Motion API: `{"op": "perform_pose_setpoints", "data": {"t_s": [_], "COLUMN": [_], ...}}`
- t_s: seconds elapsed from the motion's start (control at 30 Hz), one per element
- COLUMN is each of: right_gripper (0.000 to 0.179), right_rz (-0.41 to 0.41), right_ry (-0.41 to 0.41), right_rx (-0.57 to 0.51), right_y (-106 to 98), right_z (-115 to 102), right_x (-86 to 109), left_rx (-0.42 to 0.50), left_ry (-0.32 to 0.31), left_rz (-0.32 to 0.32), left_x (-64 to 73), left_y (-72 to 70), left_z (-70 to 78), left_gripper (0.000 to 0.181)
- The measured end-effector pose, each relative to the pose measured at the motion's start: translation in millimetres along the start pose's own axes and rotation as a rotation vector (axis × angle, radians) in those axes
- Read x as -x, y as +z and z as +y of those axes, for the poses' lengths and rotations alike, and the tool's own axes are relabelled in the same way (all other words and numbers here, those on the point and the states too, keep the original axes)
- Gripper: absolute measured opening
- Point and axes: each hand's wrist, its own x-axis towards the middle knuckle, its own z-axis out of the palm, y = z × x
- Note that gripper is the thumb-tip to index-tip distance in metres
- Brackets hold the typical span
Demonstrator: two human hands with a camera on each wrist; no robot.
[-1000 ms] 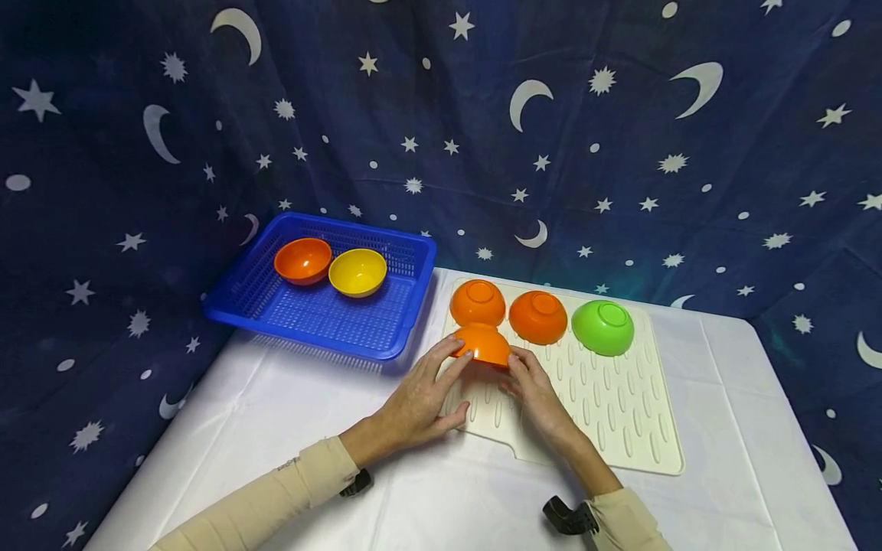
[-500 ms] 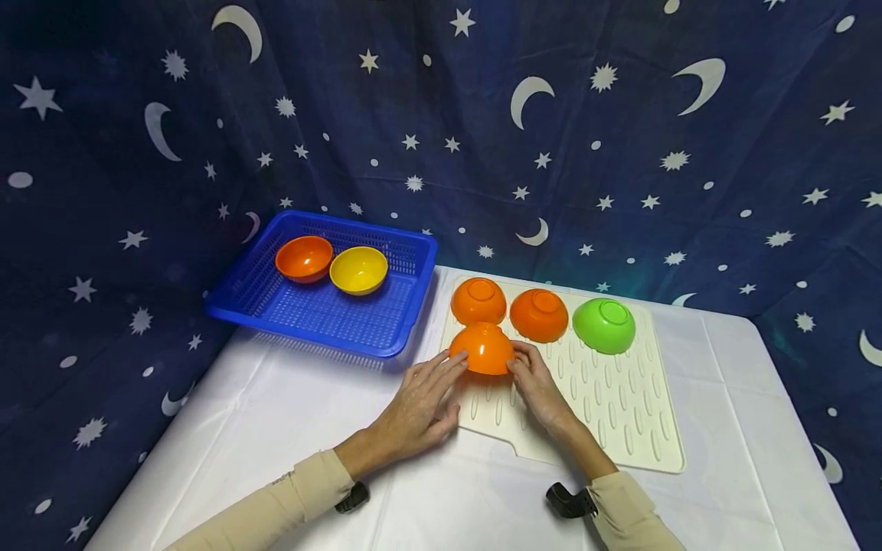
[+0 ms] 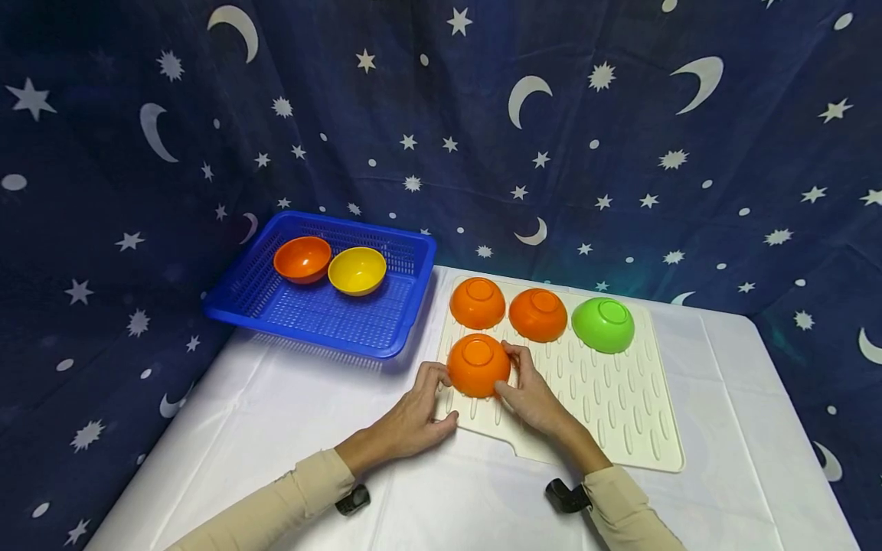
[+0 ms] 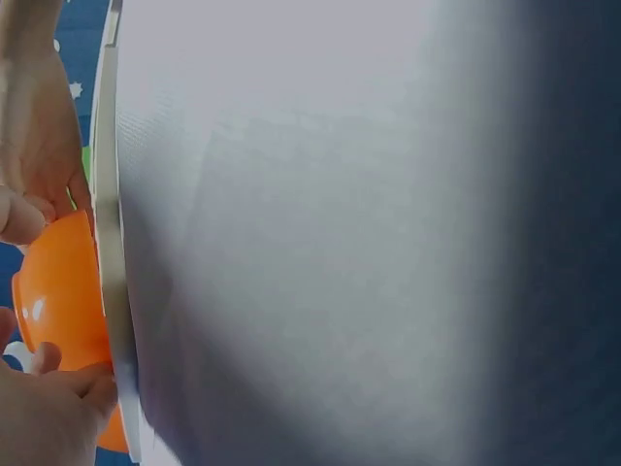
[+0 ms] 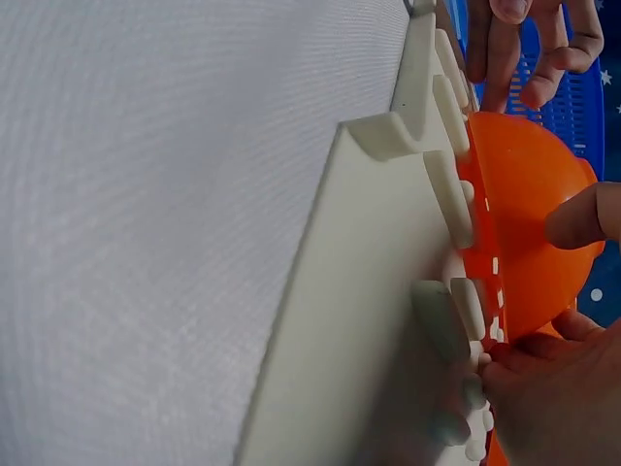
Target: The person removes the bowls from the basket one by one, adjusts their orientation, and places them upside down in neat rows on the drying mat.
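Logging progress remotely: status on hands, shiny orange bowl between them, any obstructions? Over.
Right hand grips round orange bowl; left hand at its rim. Bowl rim-down on cream ribbed mat. Second upturned orange bowl close behind; no obstruction visible.

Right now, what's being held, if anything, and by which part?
The front upturned orange bowl: right hand holds its right side near the rim; left hand touches its left side, also low.

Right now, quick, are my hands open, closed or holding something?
Left hand: open, touching the nearest orange bowl.
Right hand: holding that bowl.
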Motion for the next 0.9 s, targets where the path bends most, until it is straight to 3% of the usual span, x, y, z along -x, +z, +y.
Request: {"op": "perform_pose_setpoints", "data": {"t_s": [0.2, 0.9], "right_gripper": [0.063, 0.068], "right_rz": [0.011, -0.006], "right_ry": [-0.020, -0.087], "right_rx": [0.083, 0.367], "right_y": [1.6, 3.6], "right_z": [-1.6, -6.7], "right_x": [-0.4, 5.6], "left_rx": [-0.030, -0.071], "left_ry": [0.045, 0.040], "left_rz": [-0.001, -0.117], "left_x": [-3.1, 2.1], "left_y": [-2.1, -11.4], "left_z": [-2.1, 0.9], "left_gripper": [0.048, 0.051]}}
